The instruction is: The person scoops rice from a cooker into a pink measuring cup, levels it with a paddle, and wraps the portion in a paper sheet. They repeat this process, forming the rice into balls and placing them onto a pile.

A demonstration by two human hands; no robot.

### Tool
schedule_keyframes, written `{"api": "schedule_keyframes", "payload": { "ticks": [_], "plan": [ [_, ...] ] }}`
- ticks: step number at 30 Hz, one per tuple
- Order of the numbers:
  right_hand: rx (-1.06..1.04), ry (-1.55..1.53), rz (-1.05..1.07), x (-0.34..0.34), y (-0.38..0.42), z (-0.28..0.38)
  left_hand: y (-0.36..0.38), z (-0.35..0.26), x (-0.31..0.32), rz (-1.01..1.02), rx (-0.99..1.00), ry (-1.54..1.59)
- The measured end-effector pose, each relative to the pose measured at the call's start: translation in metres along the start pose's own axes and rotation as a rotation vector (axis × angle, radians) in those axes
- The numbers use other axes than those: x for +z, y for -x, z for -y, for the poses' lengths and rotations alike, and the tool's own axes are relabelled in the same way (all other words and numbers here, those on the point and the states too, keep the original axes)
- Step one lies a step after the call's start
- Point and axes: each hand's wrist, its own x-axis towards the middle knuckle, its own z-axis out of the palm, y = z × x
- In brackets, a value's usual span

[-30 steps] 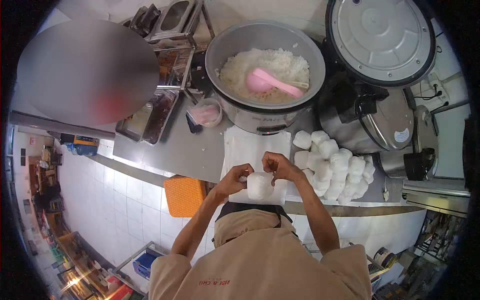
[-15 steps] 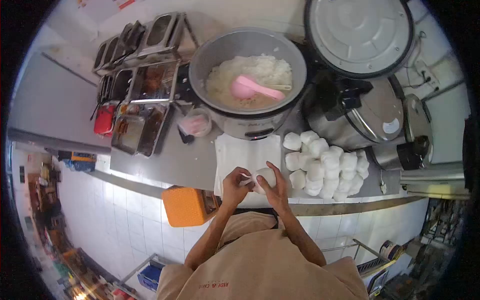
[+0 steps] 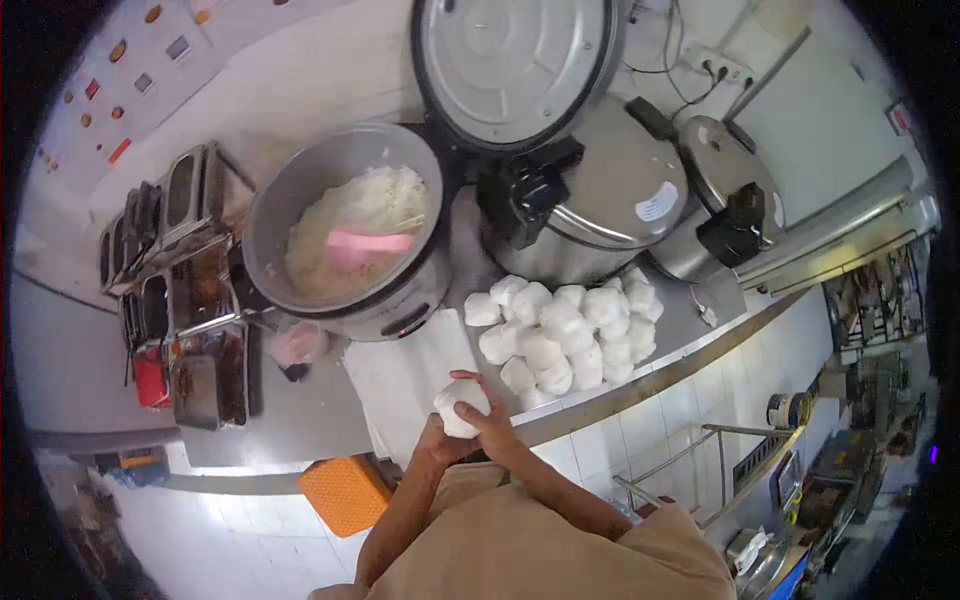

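Close to my body, above the counter's front edge, I hold a white paper-wrapped rice bundle (image 3: 460, 405). My left hand (image 3: 432, 444) is closed around its lower left side, and my right hand (image 3: 492, 427) grips it from the right. Just beyond them lies a stack of white paper sheets (image 3: 405, 370). To the right, many similar wrapped bundles (image 3: 562, 335) are piled on the counter. An open rice cooker (image 3: 262, 245) stands behind the paper, with white rice (image 3: 385, 195) and a pink scoop (image 3: 368, 247) inside.
Two lidded steel cookers (image 3: 620, 180) stand at the back right, beside a raised round lid (image 3: 515, 70). Metal food trays (image 3: 205, 390) and a small plastic tub (image 3: 300, 343) are at the left. An orange stool (image 3: 345, 495) sits below the counter edge.
My view has swung to the right. Both hands have drawn the bundle off the paper stack toward my body, and its loose paper end is now gathered in.
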Motion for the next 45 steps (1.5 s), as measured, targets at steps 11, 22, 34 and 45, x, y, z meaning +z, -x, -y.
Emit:
{"api": "schedule_keyframes", "payload": {
  "ticks": [11,22,34,45],
  "plan": [
    [-0.029,0.133,-0.492,-0.162,-0.005,0.019,-0.005,0.011,-0.007,-0.37,-0.048,-0.766],
    [-0.299,1.166,-0.785,-0.399,-0.098,0.03,0.018,-0.01,-0.066,-0.775,0.487,-0.759],
    [-0.665,0.736,0.188,-0.065,-0.118,0.169,0.046,0.006,-0.017,-0.968,0.864,-0.549],
    [-0.722,1.737,0.663,0.157,-0.339,0.134,0.079,-0.095,0.127,-0.34,1.096,-0.63]
  ]
}}
